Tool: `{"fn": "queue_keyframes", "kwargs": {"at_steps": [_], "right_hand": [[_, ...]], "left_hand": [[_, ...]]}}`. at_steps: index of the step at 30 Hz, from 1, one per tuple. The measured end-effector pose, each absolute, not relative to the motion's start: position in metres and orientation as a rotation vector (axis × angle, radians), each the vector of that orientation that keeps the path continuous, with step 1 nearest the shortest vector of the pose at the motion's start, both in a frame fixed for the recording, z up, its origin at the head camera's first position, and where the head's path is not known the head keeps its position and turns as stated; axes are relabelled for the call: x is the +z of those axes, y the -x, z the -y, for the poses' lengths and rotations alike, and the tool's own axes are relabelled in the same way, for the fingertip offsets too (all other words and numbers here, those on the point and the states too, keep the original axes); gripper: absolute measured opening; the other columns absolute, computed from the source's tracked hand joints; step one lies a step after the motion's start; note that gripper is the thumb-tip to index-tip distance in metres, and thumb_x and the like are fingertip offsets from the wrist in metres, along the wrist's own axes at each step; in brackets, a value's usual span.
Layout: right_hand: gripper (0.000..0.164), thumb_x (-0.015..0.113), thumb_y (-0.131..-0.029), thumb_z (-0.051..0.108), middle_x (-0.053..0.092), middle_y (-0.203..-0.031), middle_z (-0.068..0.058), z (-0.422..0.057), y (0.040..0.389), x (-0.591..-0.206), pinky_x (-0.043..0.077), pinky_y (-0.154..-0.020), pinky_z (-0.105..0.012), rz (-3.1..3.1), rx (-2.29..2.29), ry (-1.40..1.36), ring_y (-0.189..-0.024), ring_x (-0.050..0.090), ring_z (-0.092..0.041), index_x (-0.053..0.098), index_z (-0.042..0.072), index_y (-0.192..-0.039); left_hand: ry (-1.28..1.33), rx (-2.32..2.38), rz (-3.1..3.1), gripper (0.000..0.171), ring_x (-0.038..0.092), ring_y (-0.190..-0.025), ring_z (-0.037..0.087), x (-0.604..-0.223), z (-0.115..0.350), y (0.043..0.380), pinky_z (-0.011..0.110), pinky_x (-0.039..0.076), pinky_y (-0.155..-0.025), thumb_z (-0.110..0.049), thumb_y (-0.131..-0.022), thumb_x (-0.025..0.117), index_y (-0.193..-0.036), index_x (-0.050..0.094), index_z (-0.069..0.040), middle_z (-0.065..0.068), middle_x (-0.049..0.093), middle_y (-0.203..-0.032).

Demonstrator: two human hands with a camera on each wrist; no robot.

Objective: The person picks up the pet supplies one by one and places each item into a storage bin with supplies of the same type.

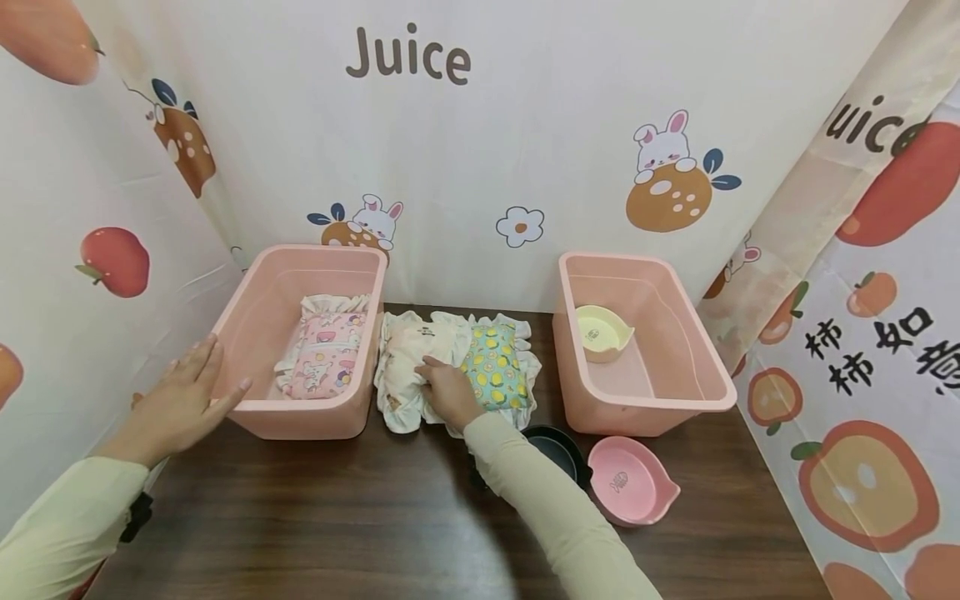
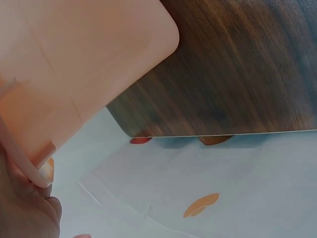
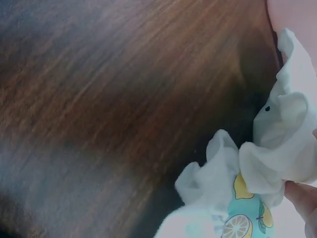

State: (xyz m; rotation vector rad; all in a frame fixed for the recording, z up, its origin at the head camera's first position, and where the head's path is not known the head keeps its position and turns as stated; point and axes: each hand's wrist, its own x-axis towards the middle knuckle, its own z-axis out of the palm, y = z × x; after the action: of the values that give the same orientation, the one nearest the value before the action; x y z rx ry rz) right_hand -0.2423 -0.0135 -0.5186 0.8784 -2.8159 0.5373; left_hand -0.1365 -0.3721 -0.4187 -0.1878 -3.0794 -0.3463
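A cream frilled pillow (image 1: 405, 354) lies between the two bins, and my right hand (image 1: 450, 393) reaches onto it from the front. In the right wrist view, fingers (image 3: 301, 198) pinch its white ruffle (image 3: 290, 144). Right beside it is a turquoise lemon-print pillow (image 1: 498, 367), its frill meeting the cream one's. My left hand (image 1: 176, 404) rests on the near-left rim of the left pink bin (image 1: 307, 421), fingers straight and thumb over the edge. Inside that bin is a pink printed pillow (image 1: 326, 358) with a white ruffle.
At the right, another pink bin (image 1: 630, 412) has a pale yellow bowl (image 1: 600, 333) in it. In front of it are a black bowl (image 1: 555, 450), partly behind my right sleeve, and a pink bowl (image 1: 633, 483). Printed curtains (image 1: 480, 150) border the dark wooden table (image 1: 337, 517).
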Motion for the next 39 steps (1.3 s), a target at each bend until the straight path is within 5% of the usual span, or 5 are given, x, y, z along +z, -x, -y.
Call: {"fn": "queue_keyframes", "kwargs": {"at_steps": [10,15,21,31,39], "right_hand": [[0.026,0.064,-0.088,0.007,0.066,-0.123,-0.003,0.001,0.241,-0.500,0.051,-0.058,-0.021,2.755,0.651,-0.831,-0.094,0.069,-0.018,0.073,0.014,-0.112],[0.024,0.064,-0.089,0.009,0.069,-0.116,-0.001,-0.007,0.243,-0.488,0.044,-0.052,-0.017,2.733,0.696,-0.800,-0.076,0.069,-0.011,0.073,0.013,-0.111],[0.026,0.063,-0.088,0.007,0.071,-0.110,-0.003,-0.017,0.246,-0.473,0.026,-0.045,-0.015,2.687,0.761,-0.764,-0.047,0.044,-0.004,0.072,0.010,-0.113],[0.027,0.066,-0.084,0.006,0.073,-0.105,-0.006,-0.029,0.249,-0.441,0.043,-0.049,-0.022,2.585,0.777,-0.683,-0.060,0.064,-0.013,0.073,0.009,-0.110],[0.024,0.064,-0.085,0.006,0.072,-0.106,-0.005,-0.023,0.255,-0.408,0.049,-0.051,-0.025,2.488,0.793,-0.614,-0.066,0.067,-0.011,0.075,0.013,-0.105]], "left_hand": [[0.179,-0.320,3.093,0.084,0.017,-0.135,0.057,-0.420,0.374,0.136,0.073,0.018,-0.102,-0.050,-0.098,0.040,-0.146,0.013,0.014,0.034,0.010,-0.153],[0.164,-0.312,3.110,0.085,0.018,-0.134,0.058,-0.419,0.374,0.137,0.074,0.019,-0.101,-0.051,-0.098,0.040,-0.146,0.013,0.014,0.034,0.009,-0.153],[0.153,-0.310,3.125,0.086,0.017,-0.134,0.057,-0.418,0.373,0.136,0.075,0.018,-0.101,-0.052,-0.098,0.038,-0.146,0.012,0.014,0.034,0.008,-0.153],[0.086,-0.255,3.182,0.088,0.017,-0.131,0.062,-0.418,0.373,0.137,0.084,0.017,-0.086,-0.056,-0.097,0.034,-0.148,0.005,0.010,0.034,0.003,-0.153],[0.112,-0.284,3.161,0.087,0.017,-0.132,0.060,-0.418,0.373,0.137,0.082,0.017,-0.092,-0.055,-0.098,0.035,-0.148,0.007,0.010,0.033,0.004,-0.153]]}}
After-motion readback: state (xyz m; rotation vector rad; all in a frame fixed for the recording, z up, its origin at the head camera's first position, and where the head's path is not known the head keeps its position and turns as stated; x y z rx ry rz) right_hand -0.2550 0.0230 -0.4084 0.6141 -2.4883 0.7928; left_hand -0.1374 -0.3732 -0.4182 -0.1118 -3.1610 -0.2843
